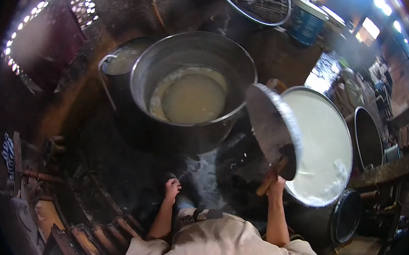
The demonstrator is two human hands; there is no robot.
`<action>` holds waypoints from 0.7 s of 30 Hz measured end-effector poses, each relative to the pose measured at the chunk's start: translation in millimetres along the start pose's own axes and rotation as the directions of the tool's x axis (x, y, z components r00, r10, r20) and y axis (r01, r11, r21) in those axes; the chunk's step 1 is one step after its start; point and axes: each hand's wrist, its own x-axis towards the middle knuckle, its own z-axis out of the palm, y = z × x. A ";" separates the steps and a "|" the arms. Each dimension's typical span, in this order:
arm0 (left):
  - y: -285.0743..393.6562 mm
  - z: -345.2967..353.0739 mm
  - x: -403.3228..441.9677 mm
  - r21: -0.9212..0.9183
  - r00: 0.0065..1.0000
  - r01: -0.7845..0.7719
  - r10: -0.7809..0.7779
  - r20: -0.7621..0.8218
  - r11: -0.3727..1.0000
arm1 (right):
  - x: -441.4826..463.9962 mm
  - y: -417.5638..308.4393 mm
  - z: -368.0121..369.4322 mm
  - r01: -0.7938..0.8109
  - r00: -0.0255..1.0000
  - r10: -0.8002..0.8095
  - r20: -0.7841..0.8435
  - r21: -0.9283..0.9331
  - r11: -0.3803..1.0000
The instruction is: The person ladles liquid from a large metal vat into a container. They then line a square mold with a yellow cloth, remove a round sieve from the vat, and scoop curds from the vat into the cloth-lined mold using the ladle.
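Observation:
My right hand (276, 186) is closed round the wooden handle (265, 185) of a wide round metal pan (273, 122). The pan is tilted on edge between a big pot (140, 84) and a wide vessel of white liquid (316, 138). Cloudy yellowish liquid (194, 97) lies in the bottom of the big pot. Low in front of that pot is my left hand (172, 189), its fingers curled; whether it holds anything is too small to tell.
Behind the big pot's left side stands another vessel (123, 57) with liquid. Split wood (87, 242) lies at lower left. On the right are an empty-looking metal pot (369, 137) and a dark basin (346, 216). A blue bucket (305, 25) stands at the back.

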 end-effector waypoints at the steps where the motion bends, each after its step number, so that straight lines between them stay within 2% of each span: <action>1: 6.6 5.8 -5.8 -0.011 0.999 -0.039 0.038 -0.025 0.999 | 13.3 -4.4 2.7 0.003 1.000 -0.003 0.007 0.048 0.999; 2: 5.2 6.0 -4.4 -0.015 0.999 -0.027 0.026 -0.021 1.000 | 27.6 -8.2 5.8 0.020 0.996 -0.037 0.082 0.201 0.979; 3: 3.0 -23.8 28.7 -0.105 0.999 0.033 -0.032 0.009 0.994 | 37.2 -5.3 68.1 0.014 1.000 -0.016 0.014 0.086 0.996; 5: 22.1 -71.7 56.2 -0.154 0.998 0.052 -0.056 -0.025 0.987 | 53.3 -15.8 148.7 0.155 0.978 -0.165 0.125 0.091 0.984; 6: 45.0 -108.9 72.8 -0.157 0.997 0.025 -0.037 -0.069 0.987 | 76.5 -2.0 176.4 0.134 0.963 -0.193 0.186 0.289 0.948; 7: 57.9 -133.8 85.4 -0.175 0.995 0.018 -0.035 -0.094 0.984 | 80.7 -15.9 222.2 0.204 0.955 -0.258 0.149 0.302 0.931; 8: 60.1 -156.8 90.5 -0.187 0.992 0.030 -0.053 -0.116 0.982 | 99.8 -16.4 234.4 0.176 0.942 -0.262 0.209 0.357 0.917; 9: 63.7 -176.6 97.7 -0.204 0.988 0.041 -0.070 -0.137 0.978 | 106.3 -27.6 265.2 0.124 0.987 -0.152 0.044 0.385 0.915; 10: 73.3 -195.2 106.9 -0.205 0.988 0.041 -0.071 -0.138 0.978 | 129.1 -39.9 281.1 0.115 0.952 -0.204 0.229 0.351 0.929; 11: 84.3 -215.3 115.8 -0.194 0.985 0.035 -0.067 -0.161 0.980 | 119.4 -68.9 336.0 0.202 0.954 -0.271 0.129 0.390 0.898; 12: 96.0 -234.2 125.6 -0.183 0.981 0.026 -0.060 -0.183 0.983 | 154.1 -71.5 337.4 0.049 0.910 -0.238 0.339 0.483 0.874; 13: 108.8 -252.6 136.4 -0.190 0.983 0.001 -0.036 -0.180 0.982 | 164.7 -74.5 365.4 0.046 0.910 -0.239 0.339 0.489 0.871; 15: 140.1 -276.2 148.0 -0.202 0.978 -0.060 0.017 -0.208 0.978 | 171.0 -81.0 409.0 -0.062 0.838 -0.295 0.458 0.618 0.784; 16: 151.2 -285.5 153.0 -0.197 0.977 -0.060 0.017 -0.213 0.979 | 160.7 -69.3 429.7 0.085 0.909 -0.275 0.314 0.506 0.858; 17: 165.2 -291.2 161.4 -0.222 0.975 -0.092 0.043 -0.218 0.971 | 166.9 -51.8 436.0 0.080 0.906 -0.277 0.319 0.514 0.854; 18: 179.0 -294.8 168.6 -0.248 0.972 -0.123 0.066 -0.226 0.961 | 179.8 -23.2 437.0 0.237 0.932 -0.287 0.220 0.228 0.944; 19: 193.0 -296.4 174.6 -0.273 0.970 -0.143 0.079 -0.231 0.951 | 190.3 6.3 441.5 0.335 0.938 -0.323 0.124 -0.096 0.937; 21: 212.0 -296.3 189.9 -0.283 0.978 -0.144 0.093 -0.187 0.948 | 201.5 56.3 460.0 0.185 0.968 -0.224 -0.115 -0.277 0.943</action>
